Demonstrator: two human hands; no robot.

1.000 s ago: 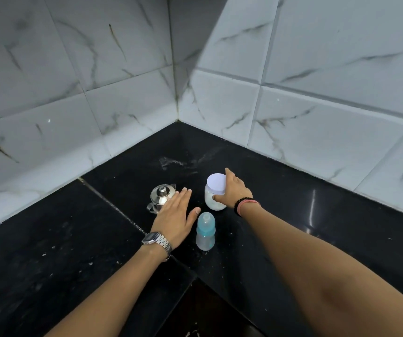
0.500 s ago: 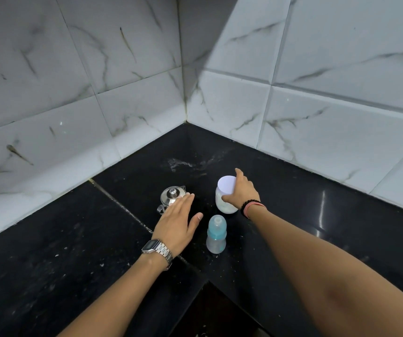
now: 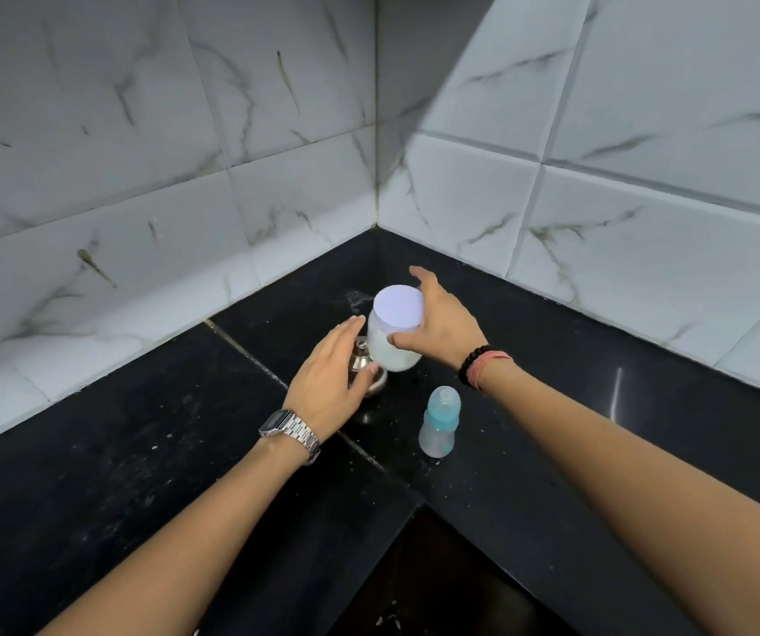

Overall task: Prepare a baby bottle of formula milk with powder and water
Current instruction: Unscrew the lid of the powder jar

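steel pot (image 3: 365, 365) behind left hand (image 3: 328, 378)

A black stone counter (image 3: 107, 452) is running into a corner, its surface showing pale specks and a seam. White marble-look wall tiles (image 3: 148, 130) with dark veins are rising behind it on 2 sides.

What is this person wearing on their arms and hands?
Both forearms are bare, with no sleeves in view. The left wrist carries a silver metal wristwatch with a link band and a dark rectangular face. The right wrist has a black beaded bracelet beside a pink thread band. No gloves; no rings can be made out.
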